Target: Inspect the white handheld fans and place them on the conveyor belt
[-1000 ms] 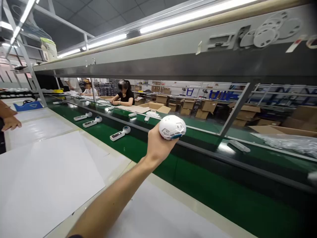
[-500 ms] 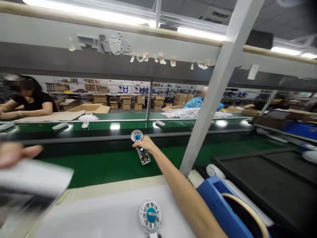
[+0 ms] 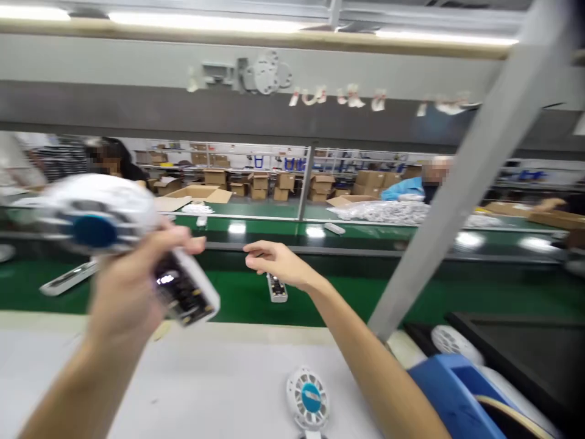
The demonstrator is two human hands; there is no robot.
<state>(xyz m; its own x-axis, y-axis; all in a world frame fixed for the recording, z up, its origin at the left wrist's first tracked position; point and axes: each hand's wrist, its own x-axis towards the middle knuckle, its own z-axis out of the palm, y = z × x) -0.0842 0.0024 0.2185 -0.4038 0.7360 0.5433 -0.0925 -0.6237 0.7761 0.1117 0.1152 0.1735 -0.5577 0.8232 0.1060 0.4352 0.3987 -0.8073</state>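
Note:
My left hand [image 3: 132, 274] is wrapped round a white handheld fan [image 3: 196, 296] with a blue hub. Its handle is uncovered and shows a dark circuit board with a lit display; fan and hand are blurred. My right hand [image 3: 278, 262] hovers over the green belt [image 3: 233, 292], thumb and fingers apart. Just below it lies another fan's uncovered handle [image 3: 277, 289], its upper part hidden behind the hand. A third fan [image 3: 308, 396] with a blue hub rests on the white worktop [image 3: 219, 384], between my forearms.
A grey post [image 3: 457, 171] slants up at right, beside a blue tape dispenser [image 3: 457, 390]. White fan parts [image 3: 450, 341] lie near a black tray [image 3: 521, 341]. On the belt at left is a long white piece [image 3: 68, 277]. Co-workers sit across the line.
My left hand has come in from the left edge, raising a fan into view. My right hand has loosened from the fan on the belt. The camera view has turned left.

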